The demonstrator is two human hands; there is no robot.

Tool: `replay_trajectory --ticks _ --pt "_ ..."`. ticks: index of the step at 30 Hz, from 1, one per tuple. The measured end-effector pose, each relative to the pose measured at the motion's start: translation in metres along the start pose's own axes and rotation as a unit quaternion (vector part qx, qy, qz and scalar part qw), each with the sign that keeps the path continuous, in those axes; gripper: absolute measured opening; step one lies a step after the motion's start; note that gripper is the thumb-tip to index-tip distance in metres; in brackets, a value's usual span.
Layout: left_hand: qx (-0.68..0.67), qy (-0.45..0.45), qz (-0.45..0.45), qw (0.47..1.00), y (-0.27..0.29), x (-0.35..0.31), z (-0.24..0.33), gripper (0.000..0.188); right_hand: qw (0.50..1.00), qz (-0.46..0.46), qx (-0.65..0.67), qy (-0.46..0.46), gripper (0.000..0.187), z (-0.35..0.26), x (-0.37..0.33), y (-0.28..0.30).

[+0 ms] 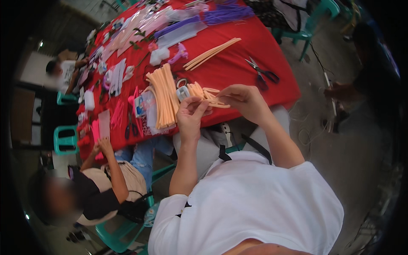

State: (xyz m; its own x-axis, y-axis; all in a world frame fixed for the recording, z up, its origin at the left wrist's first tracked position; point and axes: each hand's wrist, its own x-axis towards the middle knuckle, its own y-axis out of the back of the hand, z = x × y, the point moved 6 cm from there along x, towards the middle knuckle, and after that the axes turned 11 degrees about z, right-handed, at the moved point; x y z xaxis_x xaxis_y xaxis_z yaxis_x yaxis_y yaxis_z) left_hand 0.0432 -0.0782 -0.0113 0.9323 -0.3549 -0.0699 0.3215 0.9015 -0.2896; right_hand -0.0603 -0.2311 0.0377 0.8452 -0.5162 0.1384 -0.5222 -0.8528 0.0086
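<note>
Near the table's front edge, a bent peach pipe cleaner (220,105) is pinched between my two hands. My left hand (191,115) has its thumb and fingers closed on one end of it. At the other end, my right hand (243,97) grips with thumb and fingertips. Just beyond my fingers lies a cluster of short, folded peach pipe cleaners (196,89), partly hidden. To the left of it is a thick bundle of long peach pipe cleaners (165,95). A few more long peach pipe cleaners (211,54) lie farther off.
Black-handled scissors (260,73) lie partly open on the red tablecloth (278,85) at right. Purple pipe cleaners (225,16) and a lilac tape dispenser (178,53) are farther back. At left, a co-worker's hands (102,147) hold pink material. Green chairs (66,139) stand around.
</note>
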Motion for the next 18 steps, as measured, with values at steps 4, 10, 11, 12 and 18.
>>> replay_trajectory --ticks 4,10,11,12,18 --pt "-0.041 -0.011 -0.013 0.999 -0.006 -0.007 0.005 0.015 0.999 -0.009 0.009 -0.031 0.014 0.008 -0.003 -0.014" --pt "-0.062 -0.049 0.009 0.997 -0.003 -0.012 0.011 0.012 0.974 0.046 -0.174 0.137 0.013 -0.011 -0.001 -0.016" --pt "-0.065 -0.061 0.011 0.996 -0.004 -0.012 0.012 0.012 0.971 0.051 -0.175 0.156 0.013 -0.009 0.0 -0.014" --pt "-0.077 -0.064 0.008 0.995 -0.005 -0.011 0.012 0.013 0.967 0.057 -0.176 0.175 0.013 -0.008 0.001 -0.013" --pt "-0.001 -0.156 -0.011 0.988 -0.007 -0.015 0.024 0.011 0.977 -0.086 0.123 -0.151 0.01 0.02 0.0 -0.015"
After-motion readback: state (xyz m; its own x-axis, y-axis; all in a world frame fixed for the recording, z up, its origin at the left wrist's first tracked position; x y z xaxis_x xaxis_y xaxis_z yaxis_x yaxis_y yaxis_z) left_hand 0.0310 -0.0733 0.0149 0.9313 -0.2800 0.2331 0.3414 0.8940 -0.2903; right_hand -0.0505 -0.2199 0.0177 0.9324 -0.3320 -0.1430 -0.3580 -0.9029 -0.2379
